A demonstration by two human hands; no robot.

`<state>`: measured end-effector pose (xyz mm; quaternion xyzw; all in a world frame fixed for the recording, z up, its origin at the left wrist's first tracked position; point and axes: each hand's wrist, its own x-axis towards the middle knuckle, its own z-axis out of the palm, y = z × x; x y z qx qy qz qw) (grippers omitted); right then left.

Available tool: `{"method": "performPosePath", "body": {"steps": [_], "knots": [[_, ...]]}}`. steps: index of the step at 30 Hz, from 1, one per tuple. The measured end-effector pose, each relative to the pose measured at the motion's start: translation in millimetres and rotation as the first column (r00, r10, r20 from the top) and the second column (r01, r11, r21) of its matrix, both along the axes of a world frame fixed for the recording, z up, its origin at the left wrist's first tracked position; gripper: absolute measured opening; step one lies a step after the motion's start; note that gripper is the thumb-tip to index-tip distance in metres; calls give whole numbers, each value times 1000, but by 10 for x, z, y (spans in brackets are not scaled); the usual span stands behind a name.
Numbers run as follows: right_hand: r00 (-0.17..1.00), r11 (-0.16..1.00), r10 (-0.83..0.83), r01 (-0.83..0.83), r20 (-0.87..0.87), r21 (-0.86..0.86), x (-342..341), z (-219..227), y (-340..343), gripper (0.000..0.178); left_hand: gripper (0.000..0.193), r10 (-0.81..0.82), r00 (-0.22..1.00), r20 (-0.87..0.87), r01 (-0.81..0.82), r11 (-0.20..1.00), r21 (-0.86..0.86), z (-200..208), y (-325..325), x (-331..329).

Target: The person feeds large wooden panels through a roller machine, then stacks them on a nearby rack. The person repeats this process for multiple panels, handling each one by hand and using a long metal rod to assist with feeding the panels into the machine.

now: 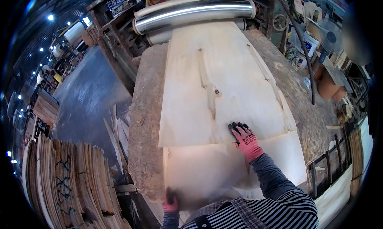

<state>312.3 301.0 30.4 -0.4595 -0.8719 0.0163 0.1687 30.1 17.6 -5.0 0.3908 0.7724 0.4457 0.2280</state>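
A pale wood veneer sheet (185, 89) with knots and brown streaks runs away from me to the rollers. Its near edge overlaps another veneer sheet (199, 171) closer to my body. My right hand (245, 140), in a pink glove with black fingers, lies flat with fingers stretched out, by the near edge of the far sheet. At the near left side edge of the closer sheet is my left hand (170, 203), gloved alike. Its fingers are dark and smeared, so their grip on the sheet does not show.
A shiny metal roller (195, 15) spans the machine at the far end. The sheets lie on a worn, stained table (147, 109). Stacked veneer sheets (72, 181) stand at the lower left. On the right are a fan (330, 36), a white bucket (309, 43) and a metal rack (329, 167).
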Motion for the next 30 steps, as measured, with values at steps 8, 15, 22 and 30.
{"method": "performPosePath", "body": {"steps": [8,15,22,30], "knots": [[997,999,-40,40,-67,-11,-174,89,650,51,39,27,987,-158,-41,995,-89,-98,-16,-55],[995,995,-74,77,-63,61,54,40,812,50,36,54,948,-315,-77,995,-62,-125,0,-68],[995,988,95,-92,-14,122,305,360,-339,51,39,39,956,-292,-79,989,-127,-185,-67,-116],[992,959,57,-24,109,-284,357,495,-1439,57,38,74,992,-103,-78,996,-36,21,-15,-4]]}}
